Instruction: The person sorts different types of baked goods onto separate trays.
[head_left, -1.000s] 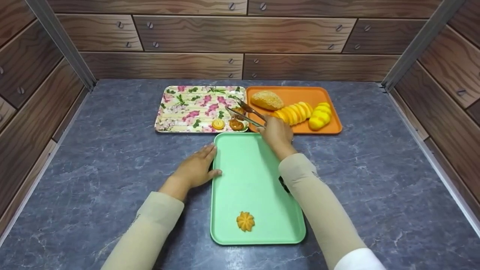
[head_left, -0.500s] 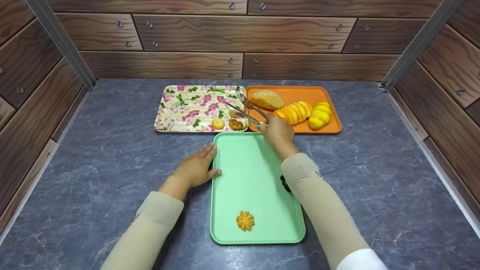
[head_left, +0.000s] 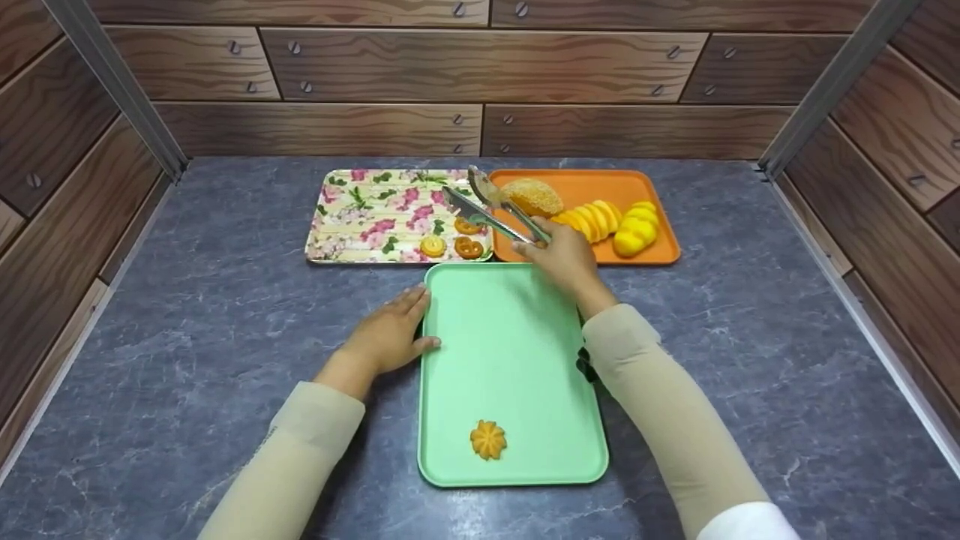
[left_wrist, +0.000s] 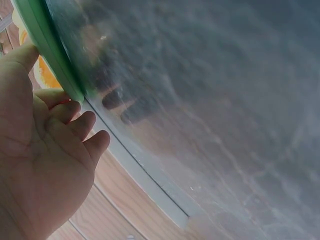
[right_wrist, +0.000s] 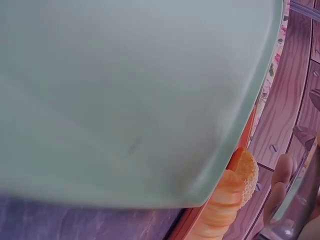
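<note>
My right hand (head_left: 566, 256) holds a pair of metal tongs (head_left: 495, 220), whose arms stand apart above where the floral tray (head_left: 345, 225) meets the orange tray (head_left: 660, 251). I see nothing between the tips. Below them on the floral tray lie a pretzel-shaped biscuit (head_left: 469, 248), a round yellow biscuit (head_left: 433, 246) and another brown biscuit (head_left: 466, 226), partly covered by the tongs. My left hand (head_left: 384, 335) rests against the left rim of the green tray (head_left: 510, 337), its thumb at the edge. One flower-shaped biscuit (head_left: 488, 440) sits near that tray's front end.
On the orange tray are a sesame bun (head_left: 534, 196), a sliced orange-yellow loaf (head_left: 592, 220) and a yellow knotted bread (head_left: 637, 229). Wood-patterned panels (head_left: 480, 67) enclose the grey marbled table (head_left: 187, 315) at the back and both sides.
The tongs have risen off the biscuits and their tips point farther up and back. My right hand has shifted slightly right. The left hand stays at the green tray's rim.
</note>
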